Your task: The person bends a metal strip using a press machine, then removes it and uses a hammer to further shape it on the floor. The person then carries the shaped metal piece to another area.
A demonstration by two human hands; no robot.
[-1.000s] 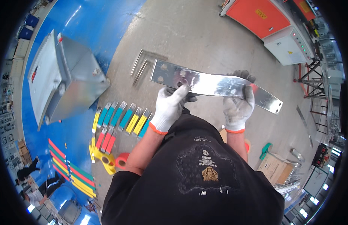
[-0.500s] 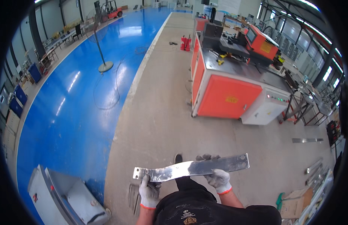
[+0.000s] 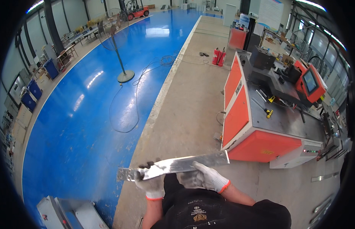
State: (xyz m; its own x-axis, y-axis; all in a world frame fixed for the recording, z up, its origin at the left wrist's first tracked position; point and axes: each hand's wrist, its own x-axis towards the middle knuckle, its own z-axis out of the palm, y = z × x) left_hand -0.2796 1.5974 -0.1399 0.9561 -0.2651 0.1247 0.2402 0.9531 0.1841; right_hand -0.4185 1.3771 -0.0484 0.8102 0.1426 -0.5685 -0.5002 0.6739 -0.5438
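Observation:
A long, shiny flat metal bar (image 3: 173,165) with a slight bend lies across the front of my body, its right end higher than its left. Near its left end, my left hand (image 3: 150,185) in a white and grey work glove is closed around it, dark fingertips showing over the far edge. Right of the middle, my gloved right hand (image 3: 209,178) grips the near edge, thumb on the upper face and fingers partly hidden below. Both gloves have orange cuffs.
An orange and white machine bench (image 3: 277,129) stands ahead right, with yellow-handled tools (image 3: 268,113) on top. Fire extinguishers (image 3: 218,57) stand beyond it. A pedestal fan (image 3: 126,76) and loose cable (image 3: 137,114) are on the blue floor. A grey metal cabinet (image 3: 76,213) lies near left.
The view has shifted so the machine bench appears nearer. Both hands have moved left in view with the bar; my right thumb now lies across its upper face, and my left fingers show over its far edge.

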